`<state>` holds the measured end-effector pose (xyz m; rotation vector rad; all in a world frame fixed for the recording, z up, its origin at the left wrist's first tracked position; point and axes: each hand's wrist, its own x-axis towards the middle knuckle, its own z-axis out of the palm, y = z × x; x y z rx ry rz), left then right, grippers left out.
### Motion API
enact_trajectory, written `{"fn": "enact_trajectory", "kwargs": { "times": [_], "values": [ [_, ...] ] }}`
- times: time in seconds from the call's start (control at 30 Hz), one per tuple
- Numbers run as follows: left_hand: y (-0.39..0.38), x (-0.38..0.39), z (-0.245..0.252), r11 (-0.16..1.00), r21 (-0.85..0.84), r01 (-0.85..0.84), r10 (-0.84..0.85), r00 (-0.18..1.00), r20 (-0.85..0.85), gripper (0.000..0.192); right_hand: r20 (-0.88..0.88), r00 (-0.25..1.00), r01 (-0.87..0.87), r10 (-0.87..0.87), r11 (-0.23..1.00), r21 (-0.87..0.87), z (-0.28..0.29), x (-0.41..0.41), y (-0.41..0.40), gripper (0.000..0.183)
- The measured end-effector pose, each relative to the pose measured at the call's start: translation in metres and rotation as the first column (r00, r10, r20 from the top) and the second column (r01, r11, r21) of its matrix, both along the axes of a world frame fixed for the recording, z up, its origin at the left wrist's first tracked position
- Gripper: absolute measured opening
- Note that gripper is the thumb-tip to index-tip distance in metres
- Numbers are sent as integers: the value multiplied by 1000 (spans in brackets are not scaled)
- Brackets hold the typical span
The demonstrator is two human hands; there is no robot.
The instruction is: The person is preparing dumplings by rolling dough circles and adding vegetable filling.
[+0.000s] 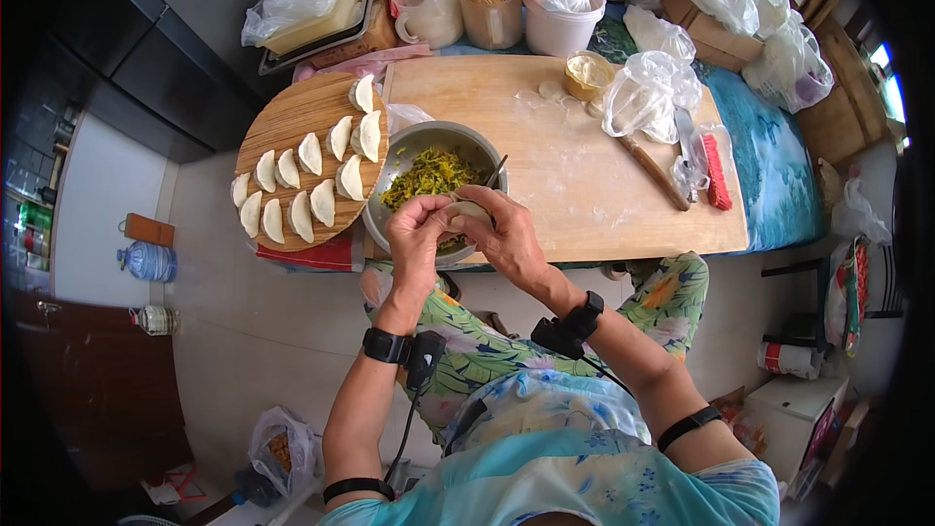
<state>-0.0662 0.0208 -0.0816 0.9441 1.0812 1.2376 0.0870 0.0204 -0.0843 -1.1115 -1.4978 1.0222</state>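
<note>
Above the near rim of a steel bowl (493, 142), my left hand (420, 234) and my right hand (504, 230) meet around a folded dumpling (471, 212), fingers of both pinching its edge. Yellow-green chopped filling (431, 172) lies in the bowl, where a utensil handle (498, 169) leans on the right side. To the left, a round wooden board (292, 124) carries several shaped dumplings (310, 153) in rows. At the far part of the large wooden board (555, 197) sit thin dough wrappers (551, 91) beside a small tan bowl (589, 73).
A rolling pin (654, 174), a knife (685, 128), a red brush (716, 172) and a plastic bag (650, 91) lie on the board's right side. Behind it stand a white bucket (562, 25), a container of skewers (491, 22) and a pitcher (432, 18).
</note>
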Motion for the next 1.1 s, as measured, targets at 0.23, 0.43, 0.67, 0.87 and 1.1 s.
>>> {"fn": "enact_trajectory", "kwargs": {
  "times": [0.23,0.43,0.67,0.87,1.1],
  "values": [
    [0,7,11,990,122,-71,76,997,-35,11,-12,999,-43,43,998,-49,-1,4,3,36],
    [2,-3,-2,987,153,49,-30,992,-126,9,14,995,-98,99,994,-37,8,7,6,36],
    [3,0,-3,997,79,-11,0,990,139,9,-275,959,-42,-67,926,-374,9,2,3,33],
    [0,6,7,998,53,-15,9,993,114,13,-300,948,-25,-104,918,-395,6,-5,0,28],
    [1,4,0,993,113,-25,18,998,59,11,-189,981,20,-49,988,-152,3,-3,0,35]
  ]
}}
